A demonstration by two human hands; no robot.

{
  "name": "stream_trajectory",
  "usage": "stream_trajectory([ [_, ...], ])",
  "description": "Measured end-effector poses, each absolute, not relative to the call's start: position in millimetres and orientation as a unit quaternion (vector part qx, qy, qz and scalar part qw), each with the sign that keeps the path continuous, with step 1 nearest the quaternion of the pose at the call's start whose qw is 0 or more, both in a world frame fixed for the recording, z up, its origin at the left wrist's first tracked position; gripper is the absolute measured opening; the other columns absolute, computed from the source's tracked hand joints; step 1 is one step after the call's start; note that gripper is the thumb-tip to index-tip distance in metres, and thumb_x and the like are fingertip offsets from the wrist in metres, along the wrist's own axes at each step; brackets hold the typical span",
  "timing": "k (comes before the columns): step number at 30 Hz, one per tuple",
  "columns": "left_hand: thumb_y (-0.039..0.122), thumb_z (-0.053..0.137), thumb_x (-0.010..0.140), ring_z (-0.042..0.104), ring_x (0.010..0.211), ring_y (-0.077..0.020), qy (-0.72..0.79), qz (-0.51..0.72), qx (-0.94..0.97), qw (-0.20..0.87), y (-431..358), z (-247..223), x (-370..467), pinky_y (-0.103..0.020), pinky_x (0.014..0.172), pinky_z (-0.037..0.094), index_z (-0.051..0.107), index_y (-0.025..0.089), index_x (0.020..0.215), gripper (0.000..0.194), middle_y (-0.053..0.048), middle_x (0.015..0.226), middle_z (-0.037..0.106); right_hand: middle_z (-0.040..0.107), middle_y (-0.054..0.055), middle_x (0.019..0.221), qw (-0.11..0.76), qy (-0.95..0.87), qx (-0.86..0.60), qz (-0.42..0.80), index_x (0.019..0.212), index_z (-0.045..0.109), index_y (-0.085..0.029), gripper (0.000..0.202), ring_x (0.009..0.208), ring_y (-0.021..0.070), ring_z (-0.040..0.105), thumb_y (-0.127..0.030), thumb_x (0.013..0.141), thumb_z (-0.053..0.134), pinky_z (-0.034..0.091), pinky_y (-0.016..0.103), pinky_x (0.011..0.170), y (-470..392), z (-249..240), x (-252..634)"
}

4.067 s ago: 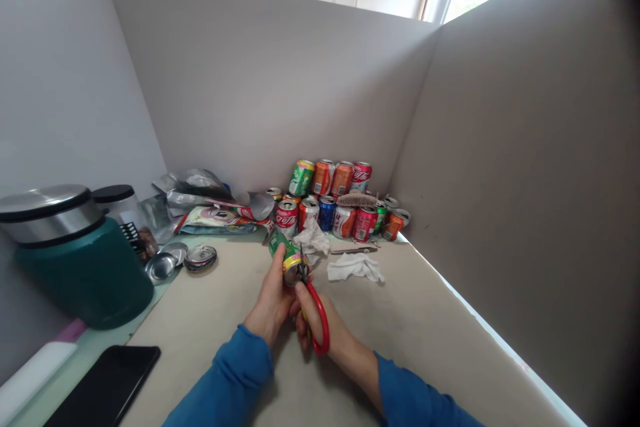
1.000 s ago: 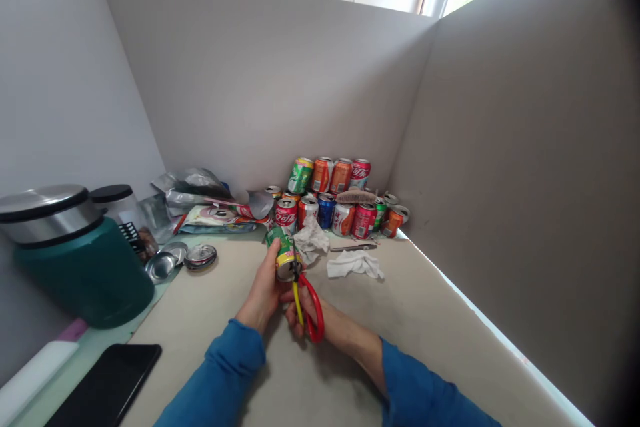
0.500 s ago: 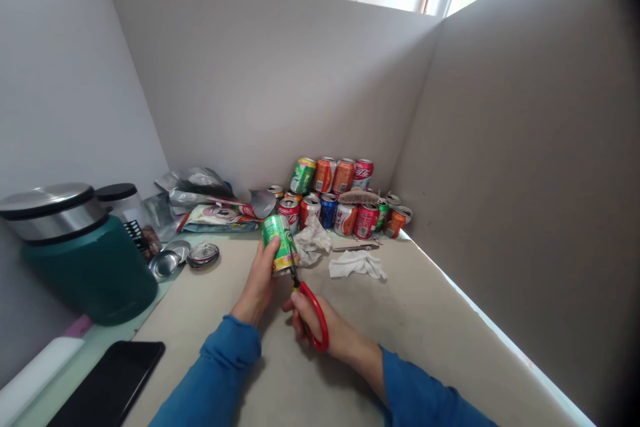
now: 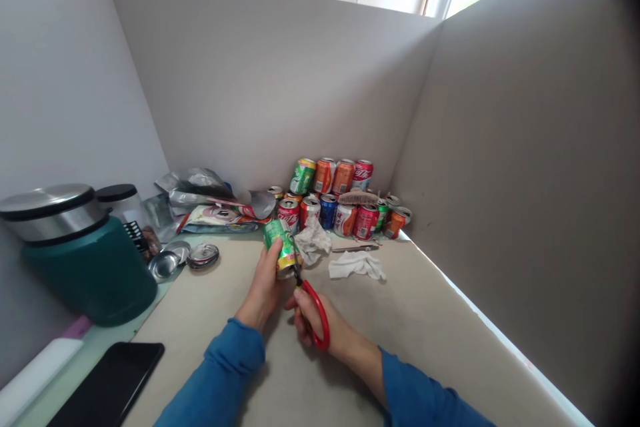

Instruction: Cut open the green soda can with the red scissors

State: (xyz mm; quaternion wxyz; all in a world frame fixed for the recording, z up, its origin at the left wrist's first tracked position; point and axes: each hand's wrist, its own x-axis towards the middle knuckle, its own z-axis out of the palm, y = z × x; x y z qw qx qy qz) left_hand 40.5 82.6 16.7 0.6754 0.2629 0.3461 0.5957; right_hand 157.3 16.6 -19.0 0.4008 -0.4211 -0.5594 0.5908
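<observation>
A green and yellow can (image 4: pixel 281 247) is tilted in my left hand (image 4: pixel 266 281), its fingers wrapped around the left side. My right hand (image 4: pixel 313 320) grips scissors with red handles (image 4: pixel 321 330). The dark scissor blades lie against the lower right side of the can; whether they are inside its wall is too small to tell. Just behind the can is a crumpled tissue (image 4: pixel 313 240). A flatter white tissue (image 4: pixel 357 265) lies to the right, in front of a thin metal tool (image 4: pixel 355 248).
Stacked drink cans (image 4: pixel 345 219) stand against the back panel. Metal sheets and packets (image 4: pixel 220 217) lie back left. Can ends (image 4: pixel 203 255), a teal container (image 4: pixel 90 267), a jar (image 4: pixel 123 207) and a black phone (image 4: pixel 107 383) are at the left.
The can and my left hand have shifted slightly right and down, and the can is tilted more. The scissors and my right hand moved slightly right.
</observation>
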Motion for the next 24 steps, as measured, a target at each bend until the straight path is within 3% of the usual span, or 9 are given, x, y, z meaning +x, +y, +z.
stream_trajectory([
  [6,0.047,0.061,0.087,0.065,0.056,-0.0163,0.352,0.585,0.203,0.702,75.7,22.8,49.9,-0.027,0.054,0.053,0.06,0.016,0.086,0.032,-0.004,0.069,0.067,0.048,-0.005,0.048,0.396,-0.569,-0.437,0.573,0.08,0.058,-0.017,0.067,0.038,0.0093,0.043,-0.081,0.082,0.041,0.033,0.022,0.038,16.0,-15.7,156.7],
  [17,0.066,0.054,0.083,0.06,0.046,-0.016,0.395,0.502,0.191,0.745,73.6,17.5,53.4,-0.025,0.04,0.046,0.064,0.015,0.078,0.052,-0.007,0.063,0.068,0.049,-0.006,0.046,0.396,-0.579,-0.436,0.564,0.076,0.051,-0.019,0.064,0.034,0.0093,0.043,-0.082,0.082,0.039,0.035,0.021,0.036,17.8,-10.5,157.0],
  [24,0.055,0.057,0.087,0.065,0.055,-0.018,0.363,0.547,0.186,0.731,72.8,23.4,54.4,-0.027,0.049,0.052,0.062,0.015,0.081,0.041,-0.006,0.066,0.068,0.05,-0.005,0.048,0.393,-0.584,-0.449,0.551,0.079,0.054,-0.018,0.062,0.036,0.0094,0.046,-0.078,0.085,0.039,0.036,0.021,0.037,15.5,-11.8,159.7],
])
